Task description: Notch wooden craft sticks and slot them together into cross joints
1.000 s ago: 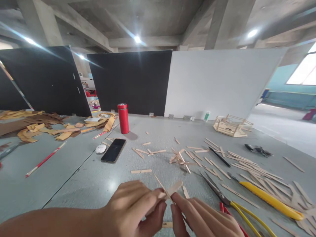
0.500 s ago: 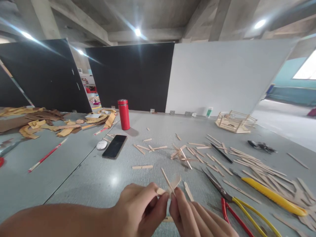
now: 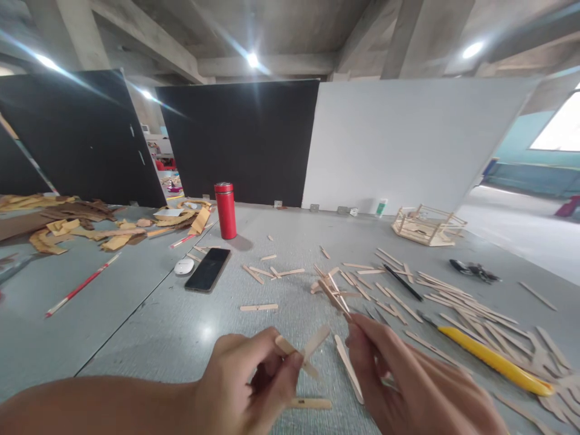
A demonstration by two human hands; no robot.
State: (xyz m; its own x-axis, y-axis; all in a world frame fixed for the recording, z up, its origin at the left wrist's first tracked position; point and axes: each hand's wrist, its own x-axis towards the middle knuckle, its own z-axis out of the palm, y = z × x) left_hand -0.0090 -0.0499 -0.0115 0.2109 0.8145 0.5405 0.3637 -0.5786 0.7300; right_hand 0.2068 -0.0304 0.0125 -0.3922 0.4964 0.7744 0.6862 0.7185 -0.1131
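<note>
My left hand is closed, pinching a small joined piece of crossed craft sticks between thumb and forefinger. To its right, my right hand pinches a thin wooden stick that points up and away to the left. The two hands are apart. Under and between them, a craft stick and another craft stick lie on the grey table. Just beyond the thin stick sits a little cluster of wood pieces. My right hand covers most of the pliers, leaving their tips visible.
At the right lie a yellow utility knife, a black pen, many loose sticks and keys. A stick-built frame stands behind. Leftward are a phone, a white case, a red flask and cardboard scraps.
My right hand has come away from my left, moving right with the thin stick and now covering the pliers. The crossed sticks stay in my left hand.
</note>
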